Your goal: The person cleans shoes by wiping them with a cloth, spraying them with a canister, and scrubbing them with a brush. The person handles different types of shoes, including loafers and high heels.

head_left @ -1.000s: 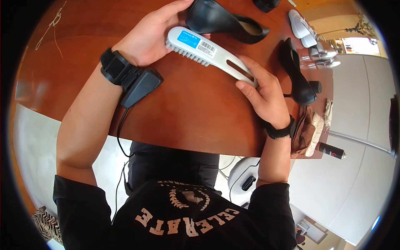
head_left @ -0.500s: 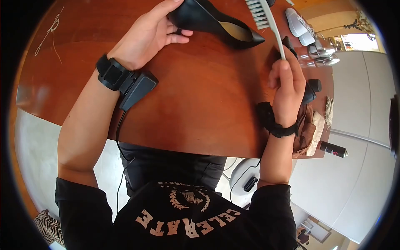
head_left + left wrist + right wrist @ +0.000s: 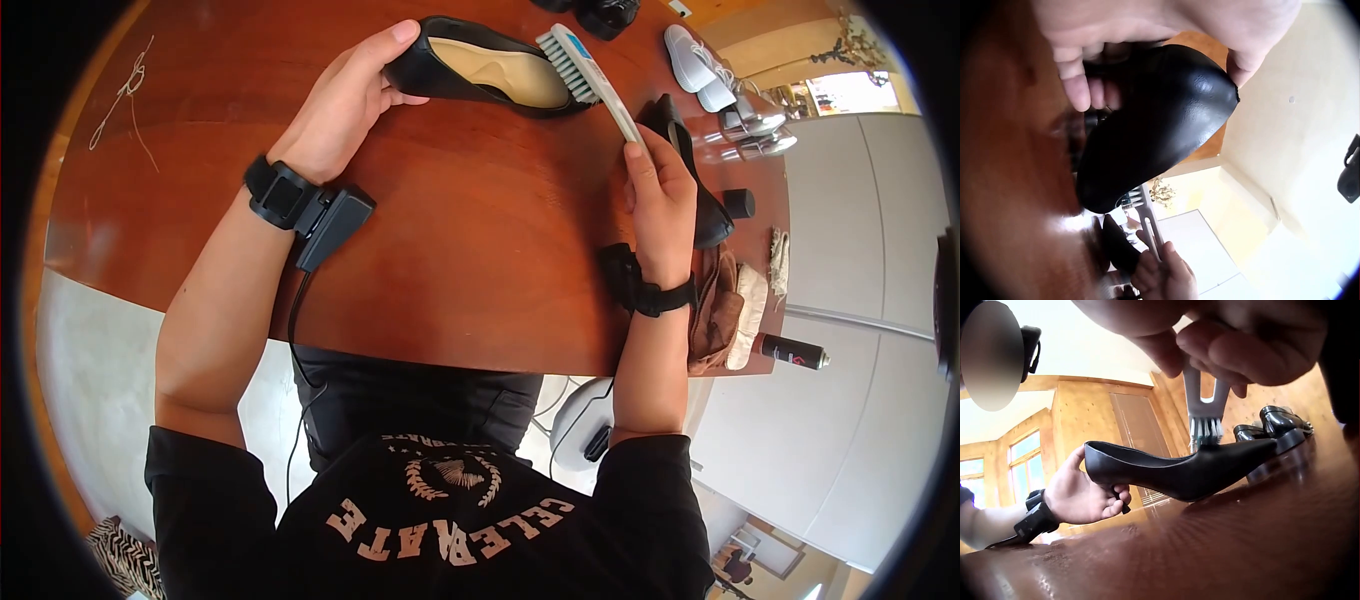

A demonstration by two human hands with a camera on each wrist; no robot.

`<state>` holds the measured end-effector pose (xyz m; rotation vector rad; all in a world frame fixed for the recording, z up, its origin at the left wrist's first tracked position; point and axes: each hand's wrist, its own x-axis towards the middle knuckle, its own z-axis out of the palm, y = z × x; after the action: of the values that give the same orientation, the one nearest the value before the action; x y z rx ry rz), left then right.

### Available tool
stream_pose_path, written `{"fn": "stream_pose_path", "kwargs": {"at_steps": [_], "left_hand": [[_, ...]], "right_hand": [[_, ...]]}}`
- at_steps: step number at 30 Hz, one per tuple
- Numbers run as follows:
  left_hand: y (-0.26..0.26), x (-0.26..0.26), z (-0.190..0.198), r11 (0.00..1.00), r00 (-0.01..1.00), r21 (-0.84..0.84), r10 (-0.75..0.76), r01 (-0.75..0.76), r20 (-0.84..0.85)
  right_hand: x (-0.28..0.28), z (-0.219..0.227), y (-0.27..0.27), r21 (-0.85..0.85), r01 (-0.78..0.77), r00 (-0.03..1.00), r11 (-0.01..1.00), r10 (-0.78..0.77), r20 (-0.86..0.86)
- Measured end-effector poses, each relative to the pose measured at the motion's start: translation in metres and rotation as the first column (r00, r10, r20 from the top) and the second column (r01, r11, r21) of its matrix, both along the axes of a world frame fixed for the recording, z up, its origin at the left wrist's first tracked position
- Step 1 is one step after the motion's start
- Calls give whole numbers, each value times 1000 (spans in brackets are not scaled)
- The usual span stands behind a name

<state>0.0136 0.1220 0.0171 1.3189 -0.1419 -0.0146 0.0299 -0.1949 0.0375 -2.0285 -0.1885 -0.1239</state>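
A black pointed heeled shoe (image 3: 490,75) is held by its heel end in my left hand (image 3: 340,105), thumb on the rim of the heel counter. In the right wrist view the left hand (image 3: 1082,494) has its fingers round the thin heel of the shoe (image 3: 1166,472). My right hand (image 3: 665,205) grips the handle of a white brush (image 3: 610,95); in the right wrist view the brush's bristles (image 3: 1205,430) touch the upper near the toe opening. The left wrist view shows the shoe's dark side (image 3: 1160,119) close up.
Another black heeled shoe (image 3: 705,195) lies right of my right hand. White sneakers (image 3: 695,70), silvery shoes (image 3: 755,130) and black shoes (image 3: 608,15) stand farther back. Brown cloth (image 3: 715,320) and a spray can (image 3: 793,352) are at the right edge; a string (image 3: 130,85) lies far left.
The brush has left my left hand's side, swung upright in my right hand, and come down onto the shoe's toe area. The shoe has tilted so its insole faces up.
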Motion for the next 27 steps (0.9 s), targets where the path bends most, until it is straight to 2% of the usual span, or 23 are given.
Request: {"fn": "stream_pose_path", "kwargs": {"at_steps": [4, 7, 14, 23, 27], "left_hand": [[3, 3, -6, 1000, 999, -14, -19, 19, -32], [1, 1, -4, 998, 997, -52, -27, 24, -70], [3, 0, 0, 998, 995, -44, -49, 45, -93], [-2, -3, 6, 999, 991, -18, 46, -49, -129], [0, -2, 4, 999, 990, -6, 50, -51, -132]], "right_hand": [[-2, -2, 3, -110, -49, 999, 993, 51, 12], [-3, -3, 5, -181, -59, 998, 982, 52, -41], [-4, -4, 5, -134, -108, 993, 985, 102, -56], [-8, 3, 9, -241, -73, 994, 968, 50, -99], [-8, -2, 7, -217, -56, 998, 975, 55, -12]]}}
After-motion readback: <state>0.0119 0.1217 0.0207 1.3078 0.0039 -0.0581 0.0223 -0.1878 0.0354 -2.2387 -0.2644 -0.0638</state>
